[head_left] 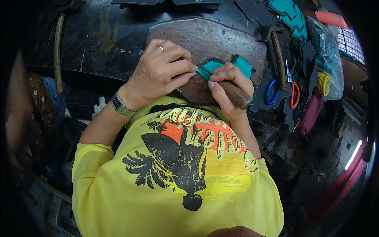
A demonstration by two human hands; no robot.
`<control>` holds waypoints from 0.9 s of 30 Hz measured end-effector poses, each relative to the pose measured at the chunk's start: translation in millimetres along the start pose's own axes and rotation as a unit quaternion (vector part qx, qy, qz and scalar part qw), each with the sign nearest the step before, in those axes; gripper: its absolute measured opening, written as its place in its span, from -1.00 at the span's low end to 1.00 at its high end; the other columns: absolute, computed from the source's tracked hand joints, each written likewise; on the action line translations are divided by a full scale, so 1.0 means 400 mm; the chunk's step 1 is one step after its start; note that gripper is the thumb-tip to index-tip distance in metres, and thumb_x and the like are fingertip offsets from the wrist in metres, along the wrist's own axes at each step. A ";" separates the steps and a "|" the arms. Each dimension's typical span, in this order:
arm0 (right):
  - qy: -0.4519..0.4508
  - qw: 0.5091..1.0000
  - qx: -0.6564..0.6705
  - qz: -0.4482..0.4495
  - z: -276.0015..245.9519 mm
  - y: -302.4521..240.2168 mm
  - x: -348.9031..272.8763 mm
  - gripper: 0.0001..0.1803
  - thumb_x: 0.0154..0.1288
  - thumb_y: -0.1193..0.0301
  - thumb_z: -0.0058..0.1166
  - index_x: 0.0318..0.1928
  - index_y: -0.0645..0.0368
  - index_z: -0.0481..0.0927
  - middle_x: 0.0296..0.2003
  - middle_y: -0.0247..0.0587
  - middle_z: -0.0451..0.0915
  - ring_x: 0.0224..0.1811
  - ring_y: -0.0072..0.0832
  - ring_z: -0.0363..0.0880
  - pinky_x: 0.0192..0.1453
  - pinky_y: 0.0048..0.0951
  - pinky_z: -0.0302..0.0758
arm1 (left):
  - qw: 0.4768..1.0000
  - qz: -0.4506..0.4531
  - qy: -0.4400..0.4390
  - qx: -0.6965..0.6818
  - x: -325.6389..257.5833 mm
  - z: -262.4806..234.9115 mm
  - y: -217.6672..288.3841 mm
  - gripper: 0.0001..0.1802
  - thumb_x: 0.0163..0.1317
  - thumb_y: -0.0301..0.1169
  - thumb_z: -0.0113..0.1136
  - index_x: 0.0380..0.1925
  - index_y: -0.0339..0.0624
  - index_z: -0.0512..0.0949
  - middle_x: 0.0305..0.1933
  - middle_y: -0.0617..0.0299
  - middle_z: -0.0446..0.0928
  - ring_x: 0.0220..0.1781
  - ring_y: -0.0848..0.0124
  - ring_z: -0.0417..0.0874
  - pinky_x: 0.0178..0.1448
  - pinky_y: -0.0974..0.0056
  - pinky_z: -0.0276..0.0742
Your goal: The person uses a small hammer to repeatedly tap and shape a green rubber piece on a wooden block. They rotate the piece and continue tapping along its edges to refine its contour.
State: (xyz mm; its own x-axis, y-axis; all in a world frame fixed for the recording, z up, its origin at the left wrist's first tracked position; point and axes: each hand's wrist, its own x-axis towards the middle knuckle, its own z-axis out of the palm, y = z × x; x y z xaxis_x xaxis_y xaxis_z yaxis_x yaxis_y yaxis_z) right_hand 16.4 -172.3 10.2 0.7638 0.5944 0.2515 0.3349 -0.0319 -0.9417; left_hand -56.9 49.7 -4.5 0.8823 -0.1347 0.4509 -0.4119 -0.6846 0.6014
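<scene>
A small teal piece with a black edge [210,68] lies on a worn, brownish slab [179,37] on the dark bench. My left hand [160,69], with a ring and a wristwatch, is closed in a pinch at the piece's left end. Its fingertips mostly cover what they grip there. In my right hand [231,81] is an awl-like tool with a thick wooden handle [236,96]. The thin metal tip points left and touches or nearly touches the teal surface. Another folded teal piece [243,66] is just beyond my right fingers.
To the right are a wooden-handled hammer [278,59], scissors with blue and red handles [293,93], black cut pieces, stacked teal pieces [292,17], a yellow roll [324,84] and a clear plastic bag [329,59]. Another wooden-handled tool [59,51] lies at the left.
</scene>
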 end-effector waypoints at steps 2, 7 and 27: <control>-0.004 1.000 0.001 -0.009 0.000 0.002 0.001 -0.87 0.05 0.64 0.31 -0.33 0.29 0.67 -0.41 -0.16 0.68 -0.38 -0.37 0.68 -0.24 -0.41 0.58 | 1.000 0.007 -0.002 0.001 0.000 -0.001 -0.002 -0.79 0.10 -0.43 0.55 -0.22 -0.07 0.80 -0.20 0.34 0.64 -0.11 0.35 0.65 0.12 0.16 0.45; -0.022 0.999 -0.020 -0.029 -0.002 -0.002 0.006 -0.86 0.04 0.64 0.31 -0.33 0.27 0.68 -0.42 -0.17 0.68 -0.38 -0.38 0.67 -0.24 -0.39 0.58 | 1.000 0.017 0.000 0.001 -0.004 0.002 -0.007 -0.81 0.12 -0.41 0.55 -0.24 -0.07 0.79 -0.17 0.33 0.65 -0.08 0.34 0.66 0.13 0.15 0.46; 0.116 0.980 0.140 0.082 -0.003 0.017 -0.012 -0.80 0.33 0.53 0.38 -0.10 0.22 0.64 -0.18 -0.22 0.67 -0.14 -0.54 0.59 0.03 -0.46 0.50 | 0.999 -0.028 0.042 0.012 0.009 0.022 0.011 -0.80 0.13 -0.27 0.55 -0.42 -0.05 0.69 -0.27 0.36 0.62 -0.17 0.34 0.63 0.07 0.17 0.45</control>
State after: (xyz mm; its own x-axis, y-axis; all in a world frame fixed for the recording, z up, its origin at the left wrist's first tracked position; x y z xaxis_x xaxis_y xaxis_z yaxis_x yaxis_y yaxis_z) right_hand 15.5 -176.3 2.7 0.9105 0.3999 0.1055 0.0574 0.1304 -0.9898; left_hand -53.4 40.0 -6.0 0.8814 -0.0359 0.4710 -0.3560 -0.7059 0.6124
